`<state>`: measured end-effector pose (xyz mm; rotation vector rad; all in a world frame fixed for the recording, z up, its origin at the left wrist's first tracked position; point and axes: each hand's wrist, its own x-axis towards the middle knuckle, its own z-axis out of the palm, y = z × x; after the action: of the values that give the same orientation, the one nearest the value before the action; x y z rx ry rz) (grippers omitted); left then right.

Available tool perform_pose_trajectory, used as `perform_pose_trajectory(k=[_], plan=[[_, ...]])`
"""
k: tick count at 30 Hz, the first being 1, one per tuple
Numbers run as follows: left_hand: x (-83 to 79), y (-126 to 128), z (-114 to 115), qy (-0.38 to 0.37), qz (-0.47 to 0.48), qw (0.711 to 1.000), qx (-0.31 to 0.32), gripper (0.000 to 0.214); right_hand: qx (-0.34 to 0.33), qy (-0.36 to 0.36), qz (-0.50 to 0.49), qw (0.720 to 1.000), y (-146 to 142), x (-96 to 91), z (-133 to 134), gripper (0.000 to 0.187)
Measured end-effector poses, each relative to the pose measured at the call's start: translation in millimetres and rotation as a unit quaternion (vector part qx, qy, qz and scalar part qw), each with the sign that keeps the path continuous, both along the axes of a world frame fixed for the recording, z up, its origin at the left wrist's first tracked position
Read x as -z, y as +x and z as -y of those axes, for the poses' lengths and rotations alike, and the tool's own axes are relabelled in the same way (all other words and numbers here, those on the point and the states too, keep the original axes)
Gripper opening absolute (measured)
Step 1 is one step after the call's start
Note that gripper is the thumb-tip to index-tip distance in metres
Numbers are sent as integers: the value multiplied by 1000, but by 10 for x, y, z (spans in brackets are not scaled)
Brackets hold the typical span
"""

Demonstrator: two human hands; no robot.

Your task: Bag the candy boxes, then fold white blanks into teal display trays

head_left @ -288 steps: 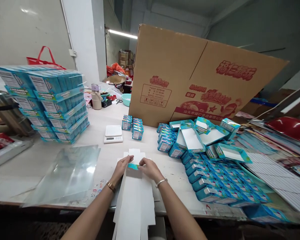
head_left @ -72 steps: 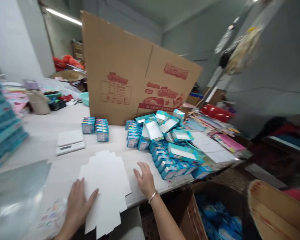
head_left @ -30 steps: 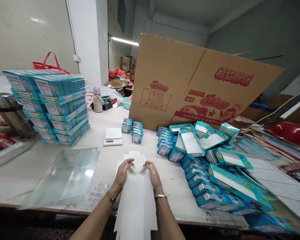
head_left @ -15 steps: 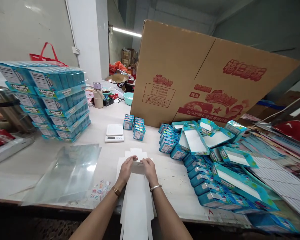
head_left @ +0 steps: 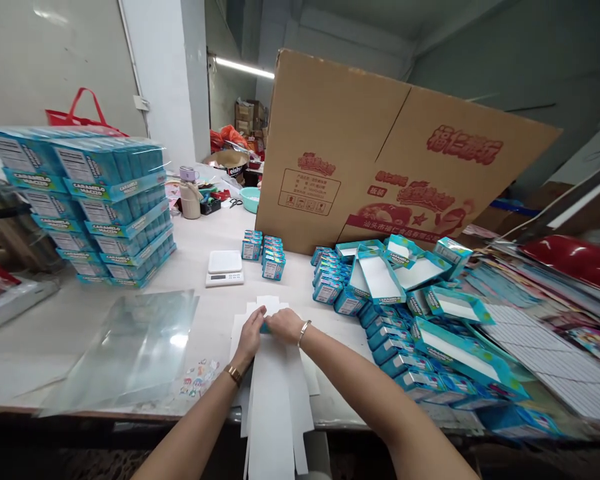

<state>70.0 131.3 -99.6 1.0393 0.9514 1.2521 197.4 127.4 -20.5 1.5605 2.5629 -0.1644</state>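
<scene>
A long white cardboard box blank (head_left: 273,400) with cut flaps lies in front of me, its near end jutting past the table edge. At its far end my left hand (head_left: 251,331) is closed, pinching the turned-up end. My right hand (head_left: 285,325) is also closed there, its fingers against those of the left. A small bit of teal printed side shows between the two hands. More white blank (head_left: 267,301) lies flat underneath, beyond my fingertips. Exactly which flap each hand pinches is partly hidden by the fingers.
Folded teal trays (head_left: 380,277) and small teal boxes (head_left: 400,363) are heaped at the right. A wrapped stack of filled trays (head_left: 115,200) stands left, near clear plastic sheets (head_left: 145,347). A white scale (head_left: 225,269) and big carton (head_left: 330,153) are farther back.
My right hand has moved left from the blank's right side to meet my left hand. The end between them has a teal bit showing now. The view has shifted slightly.
</scene>
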Motion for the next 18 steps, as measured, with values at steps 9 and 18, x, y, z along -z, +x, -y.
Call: perform_pose_trajectory(k=[9,18], plan=[[-89,48,59,-9,-39,999,7,51,-78,-27,47,995,-136,-31,-34,15],[-504,-676,88,114,-363,874,303,29,129,-51,-22,990,513,7,551,18]])
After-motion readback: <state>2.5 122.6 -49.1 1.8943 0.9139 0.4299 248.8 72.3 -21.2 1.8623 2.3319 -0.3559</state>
